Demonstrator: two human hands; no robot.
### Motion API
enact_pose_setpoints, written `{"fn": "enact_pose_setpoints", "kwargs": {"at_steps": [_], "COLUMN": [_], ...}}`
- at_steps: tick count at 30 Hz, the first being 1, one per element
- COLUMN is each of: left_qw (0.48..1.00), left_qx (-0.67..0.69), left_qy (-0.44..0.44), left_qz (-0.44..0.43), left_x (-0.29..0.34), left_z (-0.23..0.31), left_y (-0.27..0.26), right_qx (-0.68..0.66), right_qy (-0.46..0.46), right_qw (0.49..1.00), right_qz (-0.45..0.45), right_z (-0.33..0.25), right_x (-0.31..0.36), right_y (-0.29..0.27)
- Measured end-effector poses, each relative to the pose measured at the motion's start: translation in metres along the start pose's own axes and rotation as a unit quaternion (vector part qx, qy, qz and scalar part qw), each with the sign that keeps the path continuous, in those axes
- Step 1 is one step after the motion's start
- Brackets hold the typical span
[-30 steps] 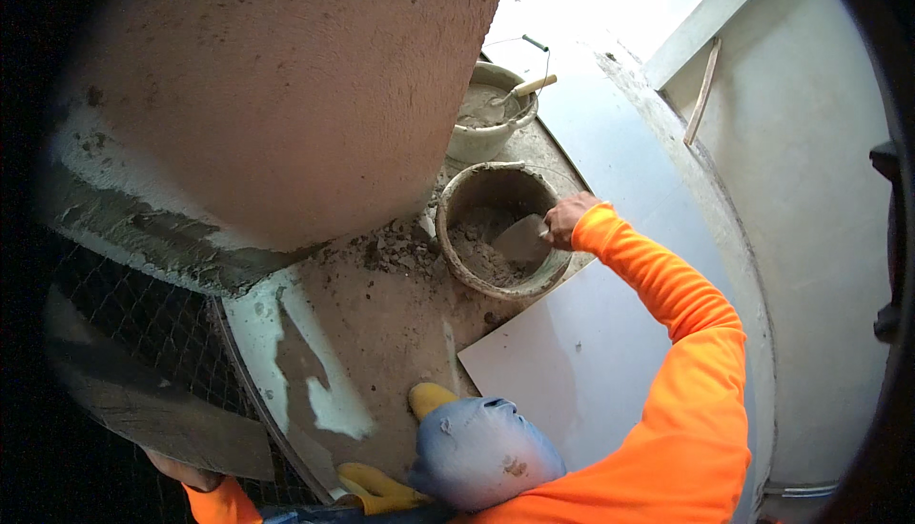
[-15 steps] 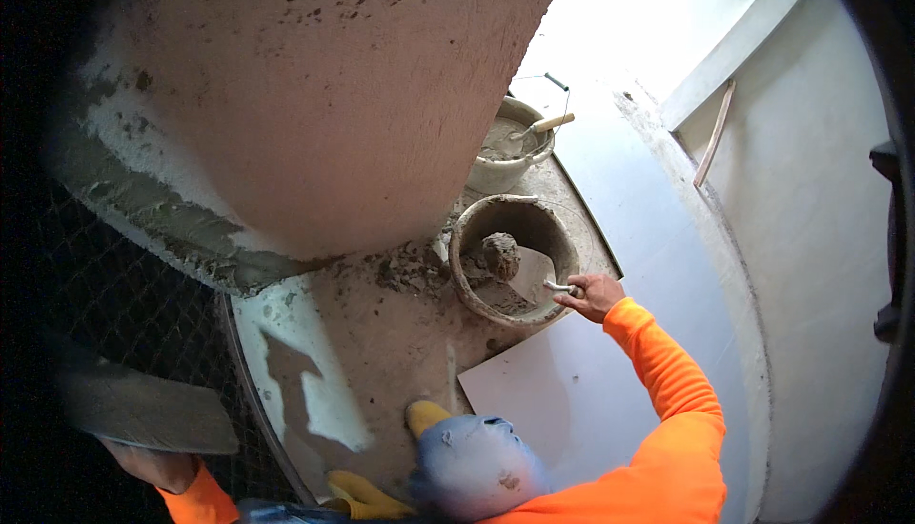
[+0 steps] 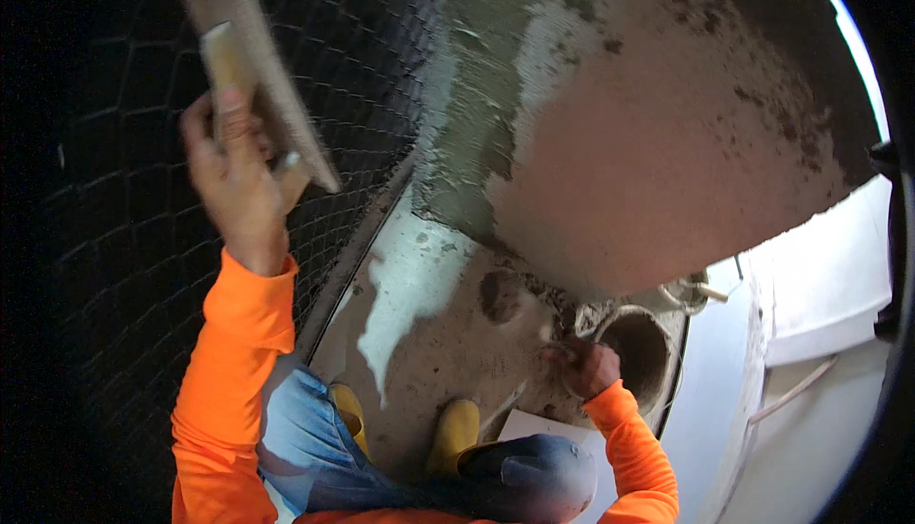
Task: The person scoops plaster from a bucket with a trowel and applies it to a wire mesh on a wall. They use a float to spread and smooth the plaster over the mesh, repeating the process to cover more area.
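My left hand [image 3: 233, 176] is raised at the left, its fingers wrapped round the pale handle of a plastering float [image 3: 286, 95]. The float's long flat board is tilted in front of the dark wire mesh [image 3: 105, 200]. Low on the right, my right hand [image 3: 593, 369] is closed on a trowel, beside the rim of a mortar-smeared bucket [image 3: 658, 319]. Motion blurs the trowel, and its blade is hard to make out against the floor. A dark round lump of mortar [image 3: 500, 296] shows beyond my right hand, toward the wall.
A plastered wall [image 3: 658, 152] rises ahead, partly pinkish, with a grey-green mortar strip [image 3: 481, 95] along its left edge. Behind the near bucket stands a second bucket [image 3: 679, 295]. A pale board [image 3: 529, 426] lies near my knee, and my yellow boots [image 3: 456, 429] stand on the floor.
My view has swung left. My left hand has lifted the float from low left to high up. My right hand has drawn the trowel out of the bucket, leftward, with mortar.
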State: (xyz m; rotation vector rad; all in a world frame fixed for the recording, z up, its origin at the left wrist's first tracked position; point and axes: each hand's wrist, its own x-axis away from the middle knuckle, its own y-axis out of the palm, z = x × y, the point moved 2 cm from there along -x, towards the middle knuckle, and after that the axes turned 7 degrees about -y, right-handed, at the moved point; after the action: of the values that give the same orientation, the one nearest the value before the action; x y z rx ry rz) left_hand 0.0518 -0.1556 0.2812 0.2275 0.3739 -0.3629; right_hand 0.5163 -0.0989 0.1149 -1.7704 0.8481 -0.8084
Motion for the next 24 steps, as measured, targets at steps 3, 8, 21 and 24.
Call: {"fn": "enact_pose_setpoints", "kwargs": {"at_steps": [3, 8, 21, 24], "left_qw": [0.999, 0.996, 0.990, 0.989], "left_qx": [-0.016, 0.002, -0.001, 0.007], "left_qy": [-0.011, 0.080, 0.134, 0.142], "left_qz": [-0.045, -0.040, -0.035, -0.036], "left_x": [-0.005, -0.006, -0.017, -0.017], "left_z": [-0.005, -0.005, -0.008, -0.010], "left_y": [-0.005, 0.002, -0.004, -0.001], "right_qx": [-0.145, -0.174, 0.101, 0.068], "right_qy": [-0.124, -0.053, -0.211, -0.047], "right_qw": [0.978, 0.922, 0.957, 0.987], "right_qz": [-0.090, -0.341, -0.174, -0.141], "right_z": [-0.020, -0.038, 0.005, 0.013], "right_x": [-0.041, -0.159, -0.197, -0.206], "right_y": [0.017, 0.063, 0.159, 0.187]}}
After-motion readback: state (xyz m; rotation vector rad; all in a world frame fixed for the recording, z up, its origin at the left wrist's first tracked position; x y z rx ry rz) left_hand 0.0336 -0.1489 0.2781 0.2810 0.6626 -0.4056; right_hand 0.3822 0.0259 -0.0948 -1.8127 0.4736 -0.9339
